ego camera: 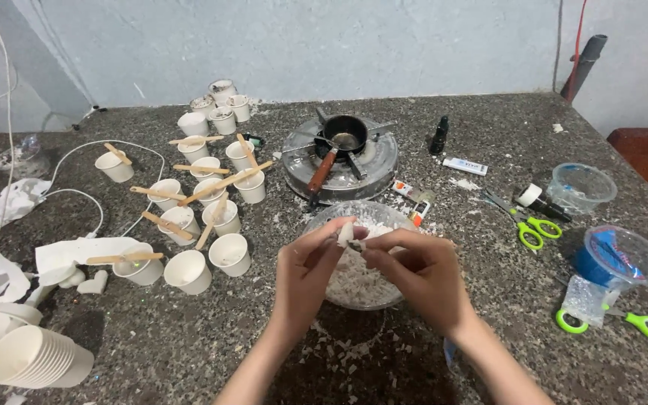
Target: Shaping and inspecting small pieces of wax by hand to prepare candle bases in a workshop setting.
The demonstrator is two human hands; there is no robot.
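Both my hands meet over a clear bowl [392, 216] full of white wax flakes. My left hand [305, 270] and my right hand [421, 271] pinch the same white wax chunk [346, 235] between their fingertips, just above the flakes. Loose white crumbs lie on the speckled stone table [189, 352] in front of the bowl. Behind the bowl stands a round metal stove [373, 161] with a small black pan [344, 133] that has a wooden handle.
Several small white paper cups [211, 199] with wooden sticks stand at the left, and a stack of cups [35, 358] lies at the front left. Green-handled scissors [534, 229], another pair [643, 326], clear plastic cups [624, 255], a dark dropper bottle [439, 135] and white cables [76, 195] lie around.
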